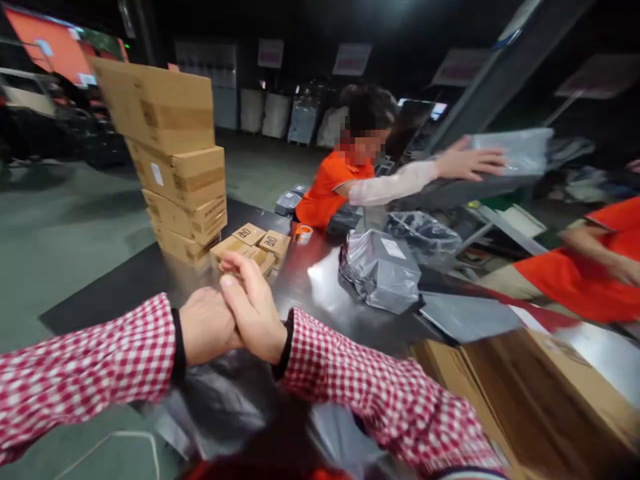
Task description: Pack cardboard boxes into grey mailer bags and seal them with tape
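Note:
My left hand [206, 325] and my right hand [254, 308] meet in front of me over a dark metal table [325, 293]. The right hand's fingers wrap round the left hand, which is curled into a fist. Nothing shows inside either hand. Both arms wear red-and-white checked sleeves. Below the hands lies a grey plastic mailer bag [220, 400]. Just beyond my fingertips sit several small cardboard boxes [250, 245].
A tall stack of cardboard boxes [170, 153] stands at the table's far left. A stuffed grey mailer [381, 270] lies mid-table. A person in orange [335, 187] reaches right to a grey parcel [520, 152]. Another person in orange [590, 267] is at the right. Flat cartons [525, 380] lie near right.

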The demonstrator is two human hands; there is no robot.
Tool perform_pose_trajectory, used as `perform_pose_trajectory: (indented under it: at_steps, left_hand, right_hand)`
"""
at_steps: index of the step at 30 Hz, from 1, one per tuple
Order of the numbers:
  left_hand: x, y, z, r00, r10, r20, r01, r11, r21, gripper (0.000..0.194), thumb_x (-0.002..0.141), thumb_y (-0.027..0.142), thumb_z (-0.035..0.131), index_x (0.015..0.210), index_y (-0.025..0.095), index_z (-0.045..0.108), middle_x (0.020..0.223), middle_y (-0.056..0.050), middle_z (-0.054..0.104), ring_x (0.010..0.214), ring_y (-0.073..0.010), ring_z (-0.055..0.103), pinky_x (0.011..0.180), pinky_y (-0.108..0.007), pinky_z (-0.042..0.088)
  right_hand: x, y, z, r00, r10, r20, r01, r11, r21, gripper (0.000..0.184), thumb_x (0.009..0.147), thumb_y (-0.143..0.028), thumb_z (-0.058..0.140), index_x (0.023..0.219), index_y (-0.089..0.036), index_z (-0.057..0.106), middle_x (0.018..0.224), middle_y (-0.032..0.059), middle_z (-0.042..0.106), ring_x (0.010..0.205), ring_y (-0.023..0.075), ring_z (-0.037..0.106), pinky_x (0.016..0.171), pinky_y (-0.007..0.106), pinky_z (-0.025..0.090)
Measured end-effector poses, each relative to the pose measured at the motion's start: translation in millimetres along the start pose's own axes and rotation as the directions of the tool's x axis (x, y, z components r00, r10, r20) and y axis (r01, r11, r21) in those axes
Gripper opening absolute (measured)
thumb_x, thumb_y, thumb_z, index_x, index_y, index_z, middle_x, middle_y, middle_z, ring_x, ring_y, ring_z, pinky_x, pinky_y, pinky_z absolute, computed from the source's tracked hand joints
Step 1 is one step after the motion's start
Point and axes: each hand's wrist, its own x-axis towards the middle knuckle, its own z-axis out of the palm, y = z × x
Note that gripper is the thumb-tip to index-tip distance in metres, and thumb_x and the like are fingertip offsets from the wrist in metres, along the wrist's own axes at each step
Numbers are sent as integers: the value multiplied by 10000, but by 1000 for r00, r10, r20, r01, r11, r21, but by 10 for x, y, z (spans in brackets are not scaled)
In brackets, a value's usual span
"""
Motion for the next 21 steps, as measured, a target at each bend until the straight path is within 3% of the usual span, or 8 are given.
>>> perform_pose_trajectory:
  at_steps: [2,4,7,9,11,13,15,21]
  left_hand:
    - [-96,-132,-257,991,-59,117,37,983,181,426,831,584,627,822,166,707,850,-139,713,820,-302,651,788,-389,466]
    - [-271,-297,-538,964,-134,229,82,971,224,461,845,637,604,854,183,685,757,-72,667,700,-235,591,674,-324,420]
    - [-608,-538,-734,961,-154,230,184,976,-114,410,792,563,730,1002,220,643,881,-3,624,800,-182,562,697,-239,429]
    - [-814,-665,-667,970,-175,171,222,923,-314,368,787,490,759,961,206,602,893,8,580,829,-164,539,732,-216,438]
    - [-977,-753,-508,970,-227,84,242,892,-381,335,837,487,713,859,192,555,827,16,538,774,-149,503,696,-216,413]
    - [-1100,-797,-339,965,-261,-21,237,903,-359,347,886,503,664,811,189,535,785,18,526,739,-146,488,670,-227,387]
    - [-1195,-805,-206,958,-263,-117,219,929,-297,319,922,478,634,815,190,546,786,15,550,736,-148,503,671,-239,378]
    - [-1386,-816,-17,910,-181,-373,123,977,-173,180,969,343,558,867,196,577,824,9,566,738,-143,522,695,-251,383]
  right_hand:
    - [-31,266,121,996,93,-6,-93,995,24,470,1008,-459,476,1400,-206,530,1358,116,582,1269,219,570,1121,389,464]
    - [-30,459,76,981,192,15,-192,981,4,478,1021,-485,443,1396,-203,533,1345,127,588,1274,233,559,1117,415,456]
    - [5,512,-25,967,221,124,-210,973,-98,449,1035,-467,419,1338,-188,599,1326,136,612,1267,241,557,1124,439,437]
    - [16,446,-31,952,183,247,-148,977,-156,441,1035,-461,429,1292,-176,647,1305,138,638,1226,238,581,1113,441,438]
    - [11,383,3,912,120,393,-48,981,-187,419,978,-474,567,1250,-177,685,1222,121,688,1139,235,617,1054,423,469]
    - [-10,366,46,879,33,475,75,976,-207,306,887,-374,713,1131,-192,735,1066,78,727,1024,216,636,972,377,496]
    - [-39,397,75,867,-56,496,193,954,-230,117,858,-215,710,963,-200,759,909,40,721,900,180,630,889,326,501]
    - [-96,505,74,752,-288,593,505,829,-238,237,823,-26,566,777,-196,724,713,14,660,772,162,563,805,306,464]
